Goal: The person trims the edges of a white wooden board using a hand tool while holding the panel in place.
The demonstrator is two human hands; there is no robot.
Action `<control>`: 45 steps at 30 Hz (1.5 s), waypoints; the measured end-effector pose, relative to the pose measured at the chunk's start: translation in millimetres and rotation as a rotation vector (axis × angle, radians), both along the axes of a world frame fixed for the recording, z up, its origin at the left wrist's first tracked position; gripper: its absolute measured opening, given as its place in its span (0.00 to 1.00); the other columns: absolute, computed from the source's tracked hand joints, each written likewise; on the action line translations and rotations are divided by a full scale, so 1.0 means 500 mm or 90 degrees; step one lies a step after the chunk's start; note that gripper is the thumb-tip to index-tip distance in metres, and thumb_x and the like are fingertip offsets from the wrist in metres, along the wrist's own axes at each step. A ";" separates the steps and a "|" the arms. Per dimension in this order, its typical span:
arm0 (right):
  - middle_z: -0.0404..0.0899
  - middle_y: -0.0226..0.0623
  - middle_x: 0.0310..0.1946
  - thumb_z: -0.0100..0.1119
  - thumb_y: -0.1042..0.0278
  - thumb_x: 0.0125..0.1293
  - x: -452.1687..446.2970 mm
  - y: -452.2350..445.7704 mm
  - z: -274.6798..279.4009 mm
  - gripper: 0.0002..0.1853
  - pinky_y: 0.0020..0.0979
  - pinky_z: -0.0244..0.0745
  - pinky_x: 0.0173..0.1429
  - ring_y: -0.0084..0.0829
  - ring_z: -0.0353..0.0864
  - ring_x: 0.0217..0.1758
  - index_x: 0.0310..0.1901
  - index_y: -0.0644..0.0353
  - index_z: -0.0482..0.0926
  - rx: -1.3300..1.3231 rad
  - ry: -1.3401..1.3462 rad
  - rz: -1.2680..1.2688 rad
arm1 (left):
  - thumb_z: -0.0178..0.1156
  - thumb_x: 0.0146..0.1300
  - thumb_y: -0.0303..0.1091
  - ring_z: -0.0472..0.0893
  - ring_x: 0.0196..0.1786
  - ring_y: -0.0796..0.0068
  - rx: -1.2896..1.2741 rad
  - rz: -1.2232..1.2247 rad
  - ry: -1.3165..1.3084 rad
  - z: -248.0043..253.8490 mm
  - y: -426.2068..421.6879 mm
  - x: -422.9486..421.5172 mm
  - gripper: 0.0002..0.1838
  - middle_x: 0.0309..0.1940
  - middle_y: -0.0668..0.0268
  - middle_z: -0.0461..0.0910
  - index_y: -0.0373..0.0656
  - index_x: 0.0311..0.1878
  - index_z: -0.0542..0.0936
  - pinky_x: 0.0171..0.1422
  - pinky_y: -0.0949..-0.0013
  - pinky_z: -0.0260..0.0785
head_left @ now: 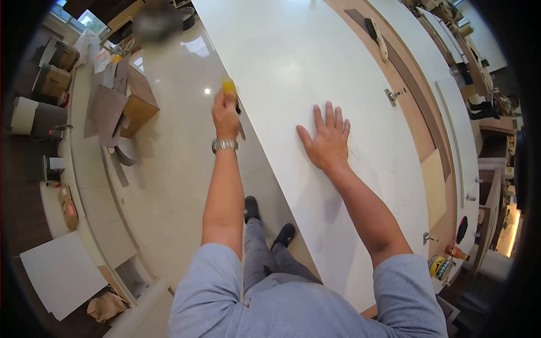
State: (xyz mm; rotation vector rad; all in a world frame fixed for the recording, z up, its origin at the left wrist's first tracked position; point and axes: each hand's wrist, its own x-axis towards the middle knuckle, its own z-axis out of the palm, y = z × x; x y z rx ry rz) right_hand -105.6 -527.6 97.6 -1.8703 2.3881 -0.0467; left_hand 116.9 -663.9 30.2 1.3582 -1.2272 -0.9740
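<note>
My left hand [226,115], with a metal watch at its wrist, is closed around a yellow-handled tool [229,85]. A thin dark part of that tool shows below the fist, close along the left edge of a large white panel [276,79]. The tool's exact kind is hard to make out, and whether it touches the edge cannot be told. Flat on the panel rests my right hand [328,141], fingers spread, holding nothing. Faint pencil-like marks lie on the white surface to its right.
A brush [376,39] lies on brown strips at the panel's far right. Metal hinges [393,97] sit along that side. A yellow-labelled can [438,267] and a red bottle [456,253] stand at lower right. A box [142,104] with board scraps is on the floor left.
</note>
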 end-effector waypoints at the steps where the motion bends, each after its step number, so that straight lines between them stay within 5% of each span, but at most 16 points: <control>1: 0.46 0.47 0.83 0.39 0.33 0.76 0.001 -0.001 0.003 0.41 0.55 0.31 0.85 0.49 0.37 0.86 0.81 0.53 0.56 0.002 -0.001 -0.003 | 0.51 0.79 0.38 0.82 0.52 0.66 0.011 0.003 -0.055 0.017 0.052 -0.006 0.18 0.48 0.59 0.85 0.36 0.62 0.78 0.57 0.64 0.73; 6: 0.46 0.47 0.83 0.41 0.33 0.76 -0.001 0.000 0.007 0.41 0.56 0.31 0.85 0.50 0.37 0.86 0.80 0.54 0.56 0.000 -0.029 -0.003 | 0.51 0.80 0.42 0.82 0.55 0.67 -0.077 0.006 0.060 -0.089 0.212 -0.033 0.21 0.50 0.58 0.85 0.36 0.65 0.77 0.63 0.65 0.71; 14: 0.47 0.47 0.83 0.41 0.32 0.75 -0.004 -0.001 -0.004 0.42 0.55 0.33 0.85 0.50 0.39 0.86 0.80 0.53 0.57 -0.007 0.004 -0.003 | 0.50 0.81 0.40 0.81 0.49 0.69 -0.046 0.016 0.131 -0.034 -0.052 -0.010 0.20 0.49 0.58 0.86 0.33 0.64 0.77 0.59 0.65 0.73; 23: 0.46 0.44 0.83 0.40 0.31 0.75 0.010 -0.001 -0.008 0.43 0.52 0.33 0.85 0.47 0.38 0.87 0.81 0.52 0.55 -0.001 0.032 -0.016 | 0.53 0.76 0.30 0.79 0.41 0.69 0.072 -0.044 0.095 -0.014 0.458 -0.069 0.16 0.43 0.62 0.80 0.39 0.64 0.76 0.48 0.66 0.73; 30: 0.47 0.47 0.82 0.40 0.31 0.75 0.011 -0.004 -0.007 0.43 0.52 0.33 0.85 0.48 0.38 0.86 0.80 0.55 0.55 -0.012 0.002 -0.007 | 0.54 0.75 0.26 0.78 0.48 0.68 0.019 -0.138 0.227 -0.004 0.759 -0.094 0.17 0.51 0.59 0.78 0.35 0.64 0.76 0.52 0.69 0.72; 38: 0.46 0.49 0.82 0.38 0.32 0.76 0.034 -0.015 -0.020 0.43 0.53 0.34 0.85 0.50 0.39 0.86 0.80 0.57 0.54 -0.009 0.021 -0.051 | 0.50 0.80 0.37 0.78 0.42 0.70 0.043 0.068 0.266 -0.034 0.456 -0.113 0.16 0.38 0.61 0.82 0.38 0.60 0.78 0.50 0.65 0.71; 42: 0.46 0.48 0.82 0.38 0.32 0.76 0.029 -0.023 -0.022 0.43 0.53 0.34 0.85 0.50 0.39 0.86 0.80 0.56 0.54 -0.003 0.039 -0.046 | 0.52 0.79 0.36 0.81 0.45 0.65 0.027 0.093 0.263 -0.058 0.246 -0.089 0.16 0.47 0.59 0.83 0.40 0.61 0.79 0.53 0.63 0.73; 45: 0.47 0.48 0.82 0.38 0.32 0.76 0.026 -0.023 -0.026 0.43 0.53 0.34 0.85 0.49 0.39 0.86 0.80 0.56 0.54 -0.013 0.037 -0.040 | 0.53 0.78 0.35 0.81 0.46 0.64 0.001 0.067 0.257 -0.059 0.247 -0.077 0.16 0.50 0.59 0.82 0.40 0.63 0.78 0.54 0.64 0.73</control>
